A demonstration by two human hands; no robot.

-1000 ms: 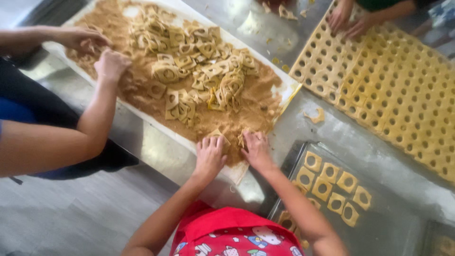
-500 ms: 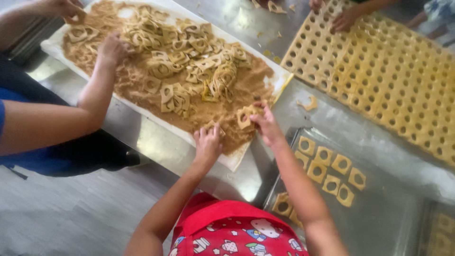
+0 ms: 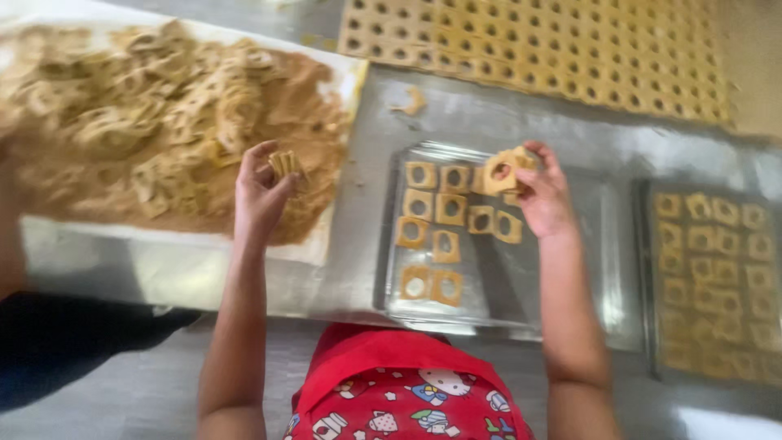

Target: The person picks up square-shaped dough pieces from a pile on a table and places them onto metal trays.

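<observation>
My right hand [image 3: 544, 198] pinches a square tan dough piece with a hole [image 3: 503, 169] over the metal baking tray [image 3: 489, 305]; my left hand [image 3: 259, 194] grips another small piece [image 3: 285, 163] (edge-on) above the crumb-covered dough heap [image 3: 163, 122].

On the steel table [image 3: 371, 244], a paper sheet heaped with crumbly brown dough scraps [image 3: 147, 122] lies to the left, a flat metal baking tray [image 3: 562, 301] sits in the middle before the person, and a second metal tray filled with square dough rings [image 3: 713, 277] lies to its right. Behind the trays, at the table's far edge, stretches a wide rolled dough sheet punched with rows of holes [image 3: 554, 49]. The left hand [image 3: 261, 191] sits over the scrap heap's right edge with a small dough piece [image 3: 285, 163], while the right hand [image 3: 542, 195] holds a square dough ring [image 3: 501, 169] over the middle tray, just behind the square rings lying on its left half [image 3: 444, 236].
</observation>
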